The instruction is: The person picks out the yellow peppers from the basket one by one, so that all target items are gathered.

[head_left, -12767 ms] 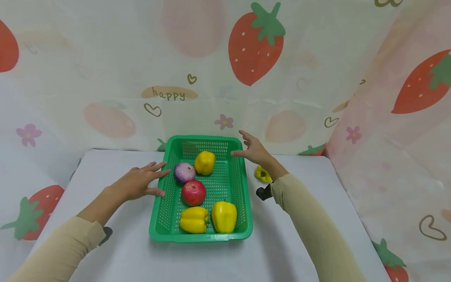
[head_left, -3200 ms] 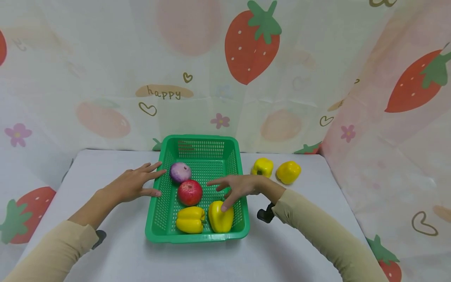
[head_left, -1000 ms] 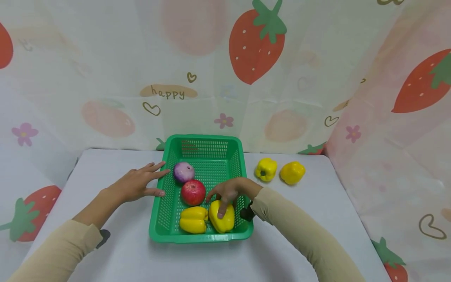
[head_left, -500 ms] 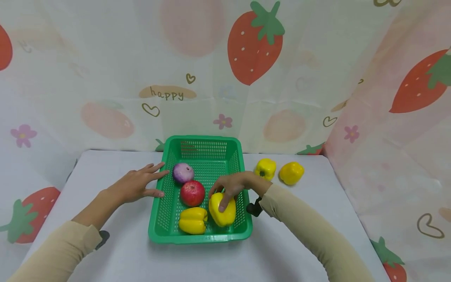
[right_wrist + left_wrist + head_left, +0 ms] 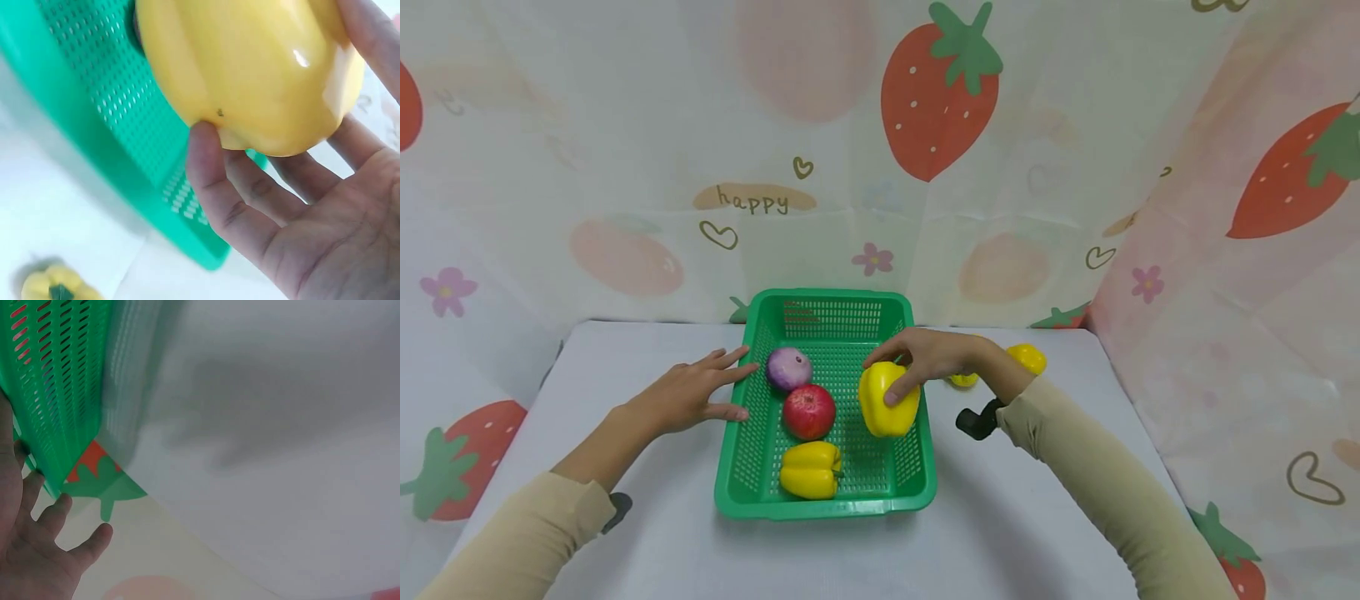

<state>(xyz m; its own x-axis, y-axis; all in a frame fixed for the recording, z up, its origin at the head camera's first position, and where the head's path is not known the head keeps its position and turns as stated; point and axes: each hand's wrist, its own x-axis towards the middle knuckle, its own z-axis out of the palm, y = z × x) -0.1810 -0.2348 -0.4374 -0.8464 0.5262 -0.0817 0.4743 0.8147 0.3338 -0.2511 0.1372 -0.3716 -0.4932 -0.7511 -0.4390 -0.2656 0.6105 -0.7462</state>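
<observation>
My right hand [image 5: 936, 354] grips a yellow bell pepper [image 5: 883, 408], thumb on its near side, and holds it up over the right part of a green perforated basket [image 5: 826, 507]. Close up in the right wrist view, the fingers [image 5: 234, 209] curve round the lower end of this glossy pepper [image 5: 250, 69]. My left hand [image 5: 685, 392] rests at the basket's left rim with its fingers spread and fairly straight. Inside the basket lie a purple onion [image 5: 789, 369], a red pomegranate [image 5: 809, 412] and another yellow bell pepper [image 5: 810, 471].
On the white-covered table [image 5: 820, 558], right of the basket, two more yellow peppers lie partly behind my right arm: one pepper [image 5: 964, 381] by the wrist and another pepper [image 5: 1027, 357] farther right. A strawberry-printed curtain [image 5: 820, 258] stands close behind the table.
One pepper from the back of the basket now lies on the table at the right. My right hand has since taken hold of the front-right pepper and lifted it. The left hand stays put.
</observation>
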